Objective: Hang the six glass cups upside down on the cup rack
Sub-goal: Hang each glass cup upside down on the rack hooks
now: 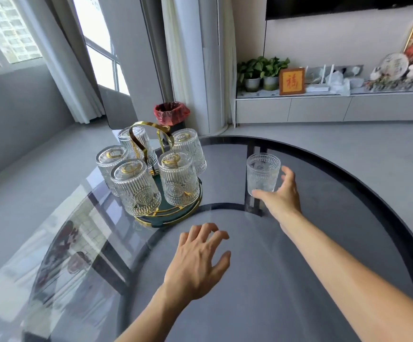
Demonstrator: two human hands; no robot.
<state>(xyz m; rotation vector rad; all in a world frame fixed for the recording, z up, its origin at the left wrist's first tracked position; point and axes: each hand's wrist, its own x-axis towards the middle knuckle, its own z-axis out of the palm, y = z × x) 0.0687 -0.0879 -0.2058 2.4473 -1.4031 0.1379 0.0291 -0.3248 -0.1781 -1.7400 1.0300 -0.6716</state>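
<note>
A gold and green cup rack [171, 219] stands on the round glass table [299, 280], left of centre. Several ribbed glass cups hang upside down on it, the nearest ones at the front left [135, 187] and front right [179, 180]. One more glass cup [262, 172] stands upright on the table to the right of the rack. My right hand [280, 193] is spread open just beside this cup, thumb near its base, fingers behind its right side, not closed on it. My left hand [198, 257] hovers open over the table in front of the rack.
The table's dark rim [348, 166] curves round the far and right sides. Beyond it are a red-lined bin [171, 112], curtains, windows on the left, and a low white cabinet [323, 107] with potted plants and ornaments.
</note>
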